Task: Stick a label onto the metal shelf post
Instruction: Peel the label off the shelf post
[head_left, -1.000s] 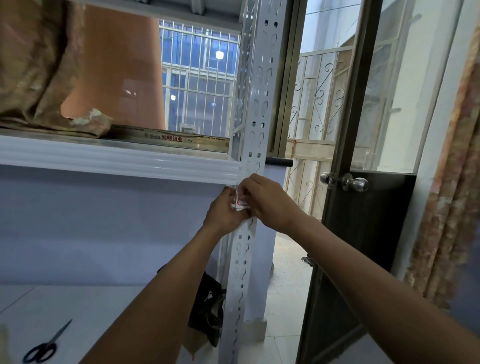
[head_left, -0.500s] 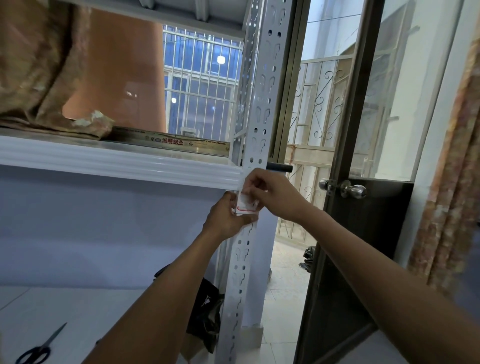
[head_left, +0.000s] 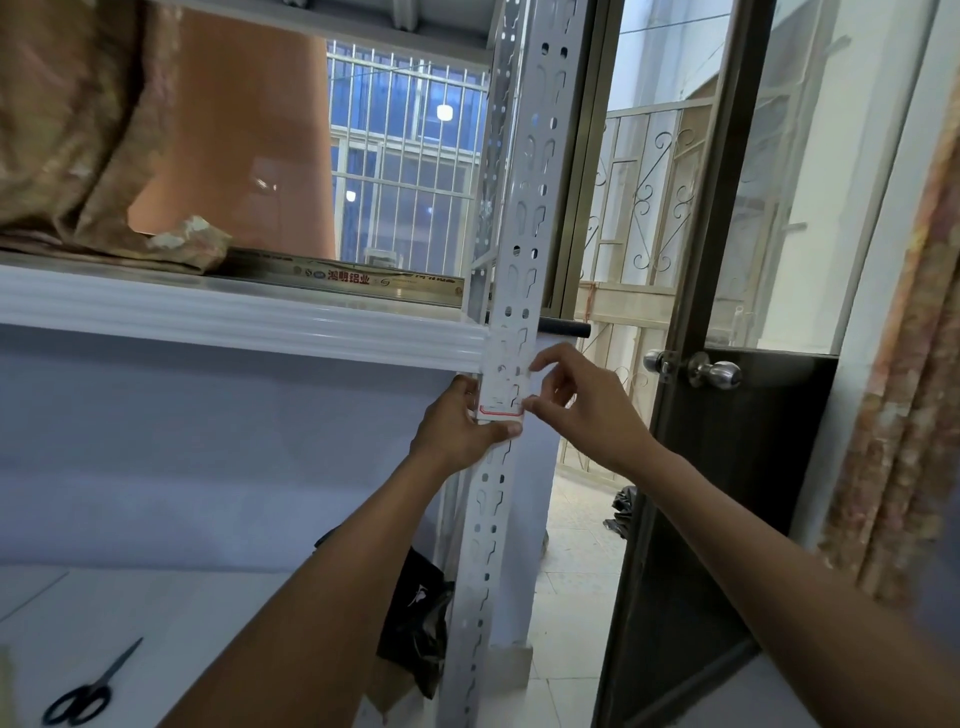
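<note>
label (head_left: 501, 411) – white, red-edged, flat on front of metal shelf post (head_left: 524, 208), just below shelf rail (head_left: 234, 322) | left hand (head_left: 457, 428) – clasps the post, thumb across its front at the label's lower edge | right hand (head_left: 582, 410) – thumb and forefinger tips pinch the label's right edge | scissors (head_left: 83, 693) – lower left

Free room right of post (head_left: 521, 234); shelf beam (head_left: 234, 325) flush on left.

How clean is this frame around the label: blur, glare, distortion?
Head view: label, left hand and right hand fairly sharp; right-edge curtain soft; wide-angle lens tilts the metal shelf post and door frame; daylight beyond it is washed out; no glare on the label.
</note>
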